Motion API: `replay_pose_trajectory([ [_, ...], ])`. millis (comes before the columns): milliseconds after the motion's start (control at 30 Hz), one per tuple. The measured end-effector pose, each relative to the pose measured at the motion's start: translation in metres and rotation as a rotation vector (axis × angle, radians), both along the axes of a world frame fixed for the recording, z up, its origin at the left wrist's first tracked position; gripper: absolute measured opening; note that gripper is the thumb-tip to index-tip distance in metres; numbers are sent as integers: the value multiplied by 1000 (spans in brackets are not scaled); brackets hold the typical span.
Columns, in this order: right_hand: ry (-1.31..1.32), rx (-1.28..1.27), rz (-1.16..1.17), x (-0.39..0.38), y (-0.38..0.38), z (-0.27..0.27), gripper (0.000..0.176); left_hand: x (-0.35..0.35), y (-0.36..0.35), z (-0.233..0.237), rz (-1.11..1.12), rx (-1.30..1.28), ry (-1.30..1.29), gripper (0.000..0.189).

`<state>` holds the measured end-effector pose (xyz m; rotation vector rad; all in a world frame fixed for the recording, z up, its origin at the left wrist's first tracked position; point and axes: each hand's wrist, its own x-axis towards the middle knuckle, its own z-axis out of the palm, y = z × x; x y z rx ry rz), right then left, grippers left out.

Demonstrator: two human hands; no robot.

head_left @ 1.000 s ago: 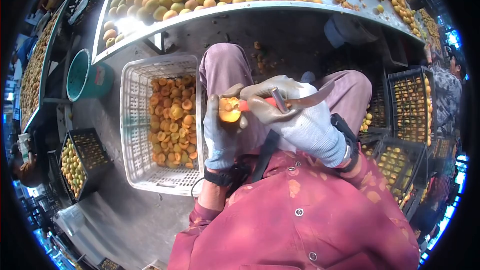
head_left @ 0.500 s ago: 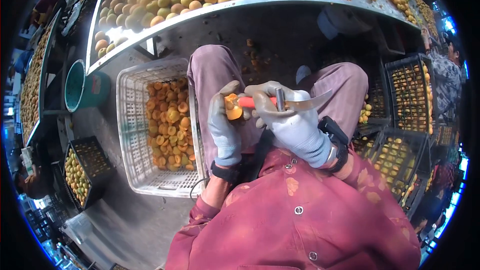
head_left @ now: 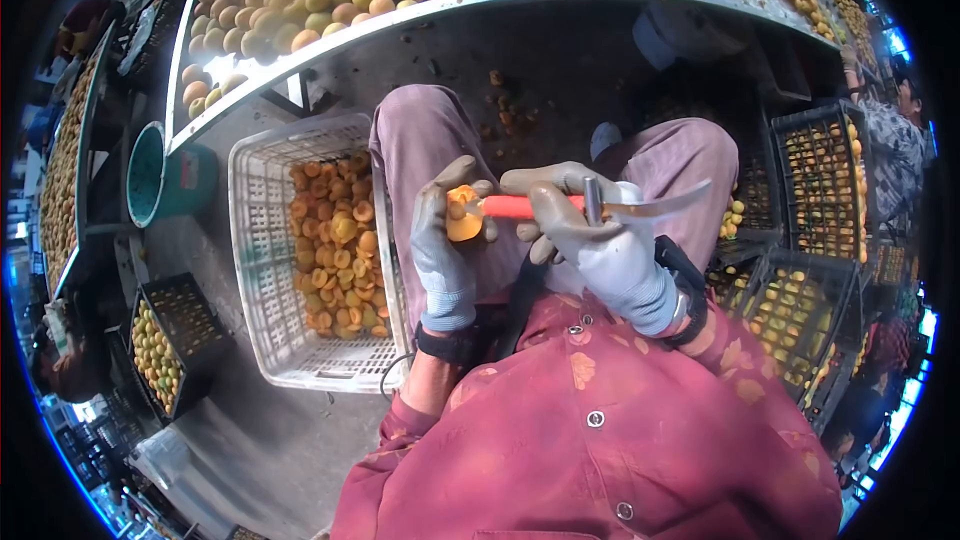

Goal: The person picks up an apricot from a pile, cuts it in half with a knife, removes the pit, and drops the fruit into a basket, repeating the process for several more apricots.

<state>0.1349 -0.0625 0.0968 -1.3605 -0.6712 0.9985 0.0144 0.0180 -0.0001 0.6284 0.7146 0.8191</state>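
My left hand [head_left: 441, 260], in a white glove with grey-brown coated fingers, is closed around a cut-open apricot [head_left: 463, 227] with orange flesh. My right hand [head_left: 610, 255], gloved the same way, grips a knife by its red handle [head_left: 525, 206]. The curved blade [head_left: 660, 207] points right, away from the fruit. A small metal tip at the handle's left end meets the apricot's middle, where a brownish pit seems to sit. A short metal cylinder [head_left: 593, 202] stands up by my right fingers.
Left of my knee is a white plastic crate [head_left: 250, 270] with apricot halves. Ahead, a metal-edged table [head_left: 420, 15] carries many whole apricots. A green bucket [head_left: 195, 180] stands at left. Black crates [head_left: 812, 185] of fruit are stacked at right, with another person [head_left: 890, 140] beyond.
My right hand and the knife have shifted slightly to the right; more of the red handle and its metal tip shows. My left hand keeps the apricot in almost the same place.
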Motion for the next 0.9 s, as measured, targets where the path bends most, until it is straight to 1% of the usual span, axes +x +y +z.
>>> replay_pose_trajectory([
  [33,57,-127,12,2,1,4,19,0,-1,-1,-4,0,-1,48],
  [67,-52,-138,4,4,-1,-10,18,0,-1,-2,-19,24,-25,48],
  [133,-56,-127,7,3,-1,-10,16,-3,-2,-1,-29,47,-43,48],
  [200,-59,-119,0,3,-1,-5,15,-3,-4,4,-53,70,60,48],
  [267,112,-202,0,4,5,4,14,0,-6,0,-57,99,103,47],
  [300,112,-202,-2,4,6,2,14,0,-7,-3,-53,128,149,45],
  [367,-18,-208,99,4,8,-7,13,-1,-10,-12,-71,118,128,44],
  [433,18,-246,89,4,9,-9,12,0,-11,-14,-92,106,106,43],
  [533,68,-282,53,3,13,7,12,0,-8,-9,-24,111,74,44],
  [600,41,-256,22,8,10,13,12,-1,-6,1,-36,98,76,51],
  [700,34,-234,15,14,5,8,11,-3,-3,9,-61,80,124,51],
  [767,-84,-184,74,16,2,0,12,-5,-1,10,-66,68,91,54],
  [800,-83,-184,77,17,2,-6,12,-7,1,10,-92,68,55,55],
  [867,-311,18,144,19,2,-16,23,-10,3,9,-115,65,20,56],
  [900,-311,18,144,19,2,-15,23,-9,3,7,-113,83,59,57],
])
